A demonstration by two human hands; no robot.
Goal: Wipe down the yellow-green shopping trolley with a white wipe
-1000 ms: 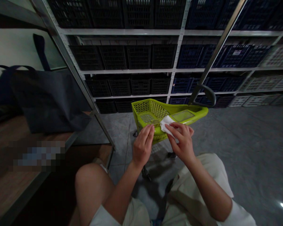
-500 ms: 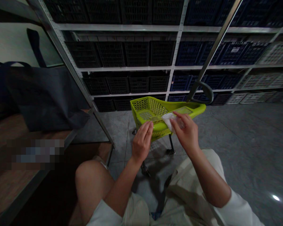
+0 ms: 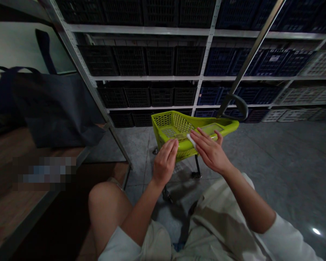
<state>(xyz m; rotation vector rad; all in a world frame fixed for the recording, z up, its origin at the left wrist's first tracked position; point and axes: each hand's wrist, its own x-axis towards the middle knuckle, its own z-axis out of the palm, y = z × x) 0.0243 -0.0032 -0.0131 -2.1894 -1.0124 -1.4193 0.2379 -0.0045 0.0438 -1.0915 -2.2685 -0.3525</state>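
Note:
In front of my knees stands a small lime-green shopping cart [image 3: 225, 127] with a perforated plastic basket. My left hand [image 3: 165, 161] grips its near rim at the left end of the handle, fingers together and thumb out of sight. On the same handle, further right, my right hand [image 3: 210, 150] lies with long, nearly straight fingers over a crumpled white tissue [image 3: 191, 140], pressing it against the green plastic. Only a small edge of the tissue shows; the rest is under the fingers.
Behind the cart are white shelves [image 3: 152, 78] with rows of black crates [image 3: 160, 61] and blue crates [image 3: 218, 61]. A metal pole with a dark loop handle [image 3: 237, 105] rises behind the cart. To the left, a dark bag [image 3: 59, 108] sits on a wooden bench [image 3: 5, 203].
My right hand has flattened and turned over the tissue, which earlier stood out, bunched between thumb and fingers. My left hand has stayed on the rim.

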